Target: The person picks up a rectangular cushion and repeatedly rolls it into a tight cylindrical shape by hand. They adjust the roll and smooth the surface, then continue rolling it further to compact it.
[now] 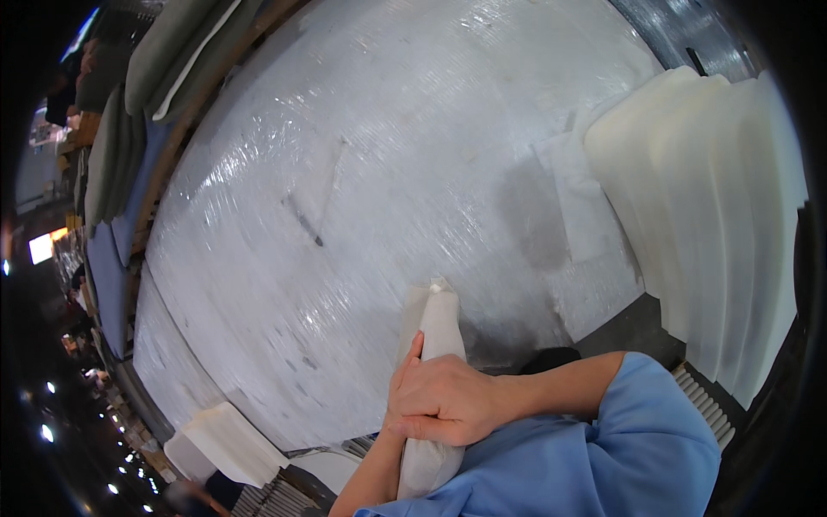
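A white rolled or folded bundle [444, 323], soft and foam-like, stands over the near edge of the plastic-wrapped table [388, 189]; its narrow end points away from me. A flatter off-white flap [411, 314] lies along its left side. My right hand [450, 401] comes across from the right and is closed over the bundle, its fingers crossing my left hand. My left hand [405, 372] reaches up from below and is closed around the bundle's left side, one finger extended along it. The right hand hides most of the left one's fingers.
Curved white foam sheets [698, 198] stand stacked at the right. Grey pads [172, 60] and blue pads [108, 276] line a wooden rail at the left. White pieces [231, 444] lie at the lower left, near a blurred arm [200, 495] of another person. Rollers [702, 405] show at the lower right.
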{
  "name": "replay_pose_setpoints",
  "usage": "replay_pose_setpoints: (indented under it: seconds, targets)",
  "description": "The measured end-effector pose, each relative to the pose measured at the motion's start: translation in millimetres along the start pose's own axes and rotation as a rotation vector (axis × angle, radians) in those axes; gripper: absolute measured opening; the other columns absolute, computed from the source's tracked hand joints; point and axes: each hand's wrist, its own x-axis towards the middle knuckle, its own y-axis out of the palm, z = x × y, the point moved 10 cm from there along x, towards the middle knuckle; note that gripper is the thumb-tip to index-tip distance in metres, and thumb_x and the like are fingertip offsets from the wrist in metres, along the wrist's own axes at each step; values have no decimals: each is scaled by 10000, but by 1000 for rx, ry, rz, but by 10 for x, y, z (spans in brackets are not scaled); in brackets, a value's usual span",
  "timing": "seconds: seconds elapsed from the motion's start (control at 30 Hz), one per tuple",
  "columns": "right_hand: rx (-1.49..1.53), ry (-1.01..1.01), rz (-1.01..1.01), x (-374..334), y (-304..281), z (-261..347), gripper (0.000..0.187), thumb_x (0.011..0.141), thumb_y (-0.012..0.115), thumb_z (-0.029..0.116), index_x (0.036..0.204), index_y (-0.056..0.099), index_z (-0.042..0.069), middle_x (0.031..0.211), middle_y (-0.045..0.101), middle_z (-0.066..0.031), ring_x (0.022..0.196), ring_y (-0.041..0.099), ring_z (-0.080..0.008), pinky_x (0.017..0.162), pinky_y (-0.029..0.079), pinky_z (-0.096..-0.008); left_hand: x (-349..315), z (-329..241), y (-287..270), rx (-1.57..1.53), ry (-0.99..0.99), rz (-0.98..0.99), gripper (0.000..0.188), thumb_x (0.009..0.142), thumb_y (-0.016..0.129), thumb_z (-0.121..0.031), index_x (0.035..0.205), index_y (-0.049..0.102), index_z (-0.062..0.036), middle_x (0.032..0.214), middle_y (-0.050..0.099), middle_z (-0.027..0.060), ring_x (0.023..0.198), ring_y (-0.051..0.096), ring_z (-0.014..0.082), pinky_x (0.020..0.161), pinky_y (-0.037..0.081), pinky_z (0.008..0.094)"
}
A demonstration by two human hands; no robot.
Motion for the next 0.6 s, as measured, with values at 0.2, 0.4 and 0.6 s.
replay_pose_setpoints:
  seconds: [0.2,0.4,0.6]
  targets:
    - [255,-253,-653,-623,-502,-485,624,1074,469,544,1052,717,-28,1080,738,-176,1012,691,-373,969,511,-477,86,46,-136,3,-138,-175,552,1101,410,-204,1598,373,35,1612,457,164,1487,420,241,1238,291,337]
    - [17,-405,-676,-544,-320,-730,506,1043,453,447,1010,707,10,1032,713,-199,943,678,-412,921,487,-513,137,-76,-100,21,-137,-263,556,1089,391,-196,1582,383,60,1602,455,199,1496,407,263,1241,280,346]
    - [128,-288,-452,-120,-288,-919,324,942,561,244,733,637,7,733,636,-164,654,587,-349,632,450,-430,26,-14,-177,143,-151,-212,565,1084,385,-188,1594,350,52,1594,453,199,1468,438,268,1223,315,354]
